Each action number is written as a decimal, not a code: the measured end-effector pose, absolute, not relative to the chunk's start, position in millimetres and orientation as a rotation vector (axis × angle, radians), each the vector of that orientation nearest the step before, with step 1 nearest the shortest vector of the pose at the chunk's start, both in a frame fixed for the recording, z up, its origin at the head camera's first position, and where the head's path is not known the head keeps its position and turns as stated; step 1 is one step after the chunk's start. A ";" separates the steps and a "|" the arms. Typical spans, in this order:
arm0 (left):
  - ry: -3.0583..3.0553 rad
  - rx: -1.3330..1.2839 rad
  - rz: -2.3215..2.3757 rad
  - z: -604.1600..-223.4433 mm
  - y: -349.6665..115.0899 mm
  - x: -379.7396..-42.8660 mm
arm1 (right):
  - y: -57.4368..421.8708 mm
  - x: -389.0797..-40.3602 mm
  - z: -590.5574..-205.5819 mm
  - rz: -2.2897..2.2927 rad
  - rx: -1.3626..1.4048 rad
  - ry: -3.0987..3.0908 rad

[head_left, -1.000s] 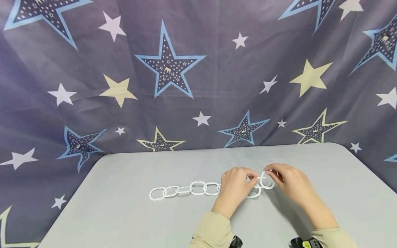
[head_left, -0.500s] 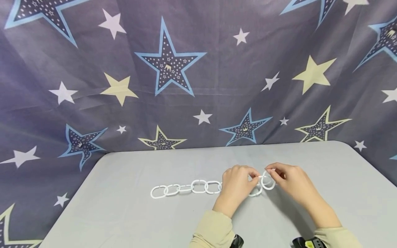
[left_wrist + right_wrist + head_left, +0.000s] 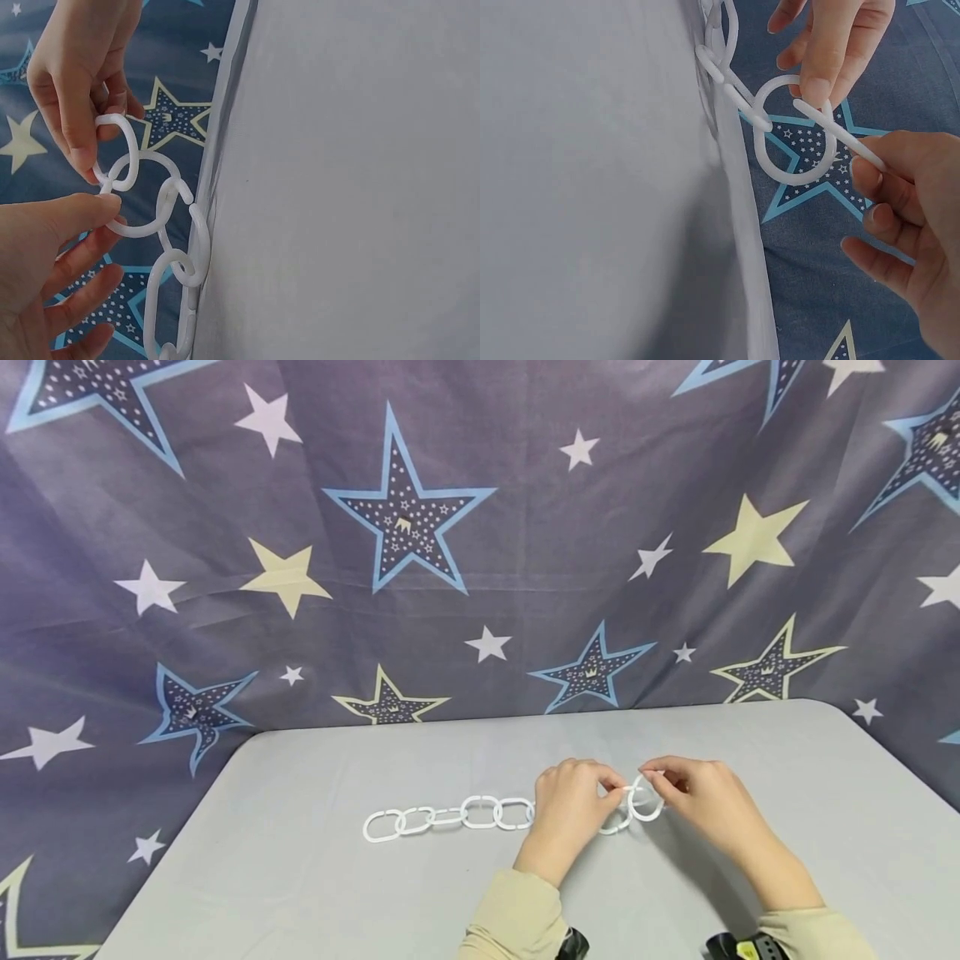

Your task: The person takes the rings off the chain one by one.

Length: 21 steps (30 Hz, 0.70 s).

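Note:
A white plastic chain (image 3: 480,812) of oval links runs across the table from left to right. My left hand (image 3: 570,814) pinches a link (image 3: 142,230) near its right end between thumb and fingers. My right hand (image 3: 705,797) holds the end link (image 3: 847,139) by its far side with thumb and forefinger. In the left wrist view this end link passes through the link at my left fingertips. A gap shows in the side of the neighbouring link (image 3: 199,225). In the head view my left hand hides part of the chain.
The chain's left part lies on the grey cloth-covered table (image 3: 300,893). Behind it hangs a dark curtain (image 3: 525,568) printed with stars. Black straps (image 3: 750,947) sit at the wrists, by the beige sleeves (image 3: 517,910).
The end link in my right hand has turned slightly and shows as a rounder ring than a second ago. Both hands stay in nearly the same place; the head view has shifted a little.

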<state>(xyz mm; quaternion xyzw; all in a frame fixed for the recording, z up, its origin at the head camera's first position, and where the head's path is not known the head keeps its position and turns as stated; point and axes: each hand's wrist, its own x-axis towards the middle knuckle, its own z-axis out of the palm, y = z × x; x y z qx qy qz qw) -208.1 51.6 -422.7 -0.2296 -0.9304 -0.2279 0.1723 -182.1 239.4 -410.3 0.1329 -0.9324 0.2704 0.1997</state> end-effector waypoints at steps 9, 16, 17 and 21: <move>-2.631 -0.641 -0.657 -425.0 51.1 -208.7 | 239.6 -180.5 -409.7 0.807 0.368 -2.603; -2.619 -0.624 -0.696 -422.4 50.7 -208.9 | 240.4 -181.2 -410.0 0.843 0.383 -2.570; -2.619 -0.624 -0.695 -422.1 50.6 -208.9 | 240.4 -181.3 -410.1 0.842 0.385 -2.566; -2.617 -0.624 -0.700 -422.2 50.1 -209.3 | 240.5 -181.3 -409.7 0.823 0.380 -2.555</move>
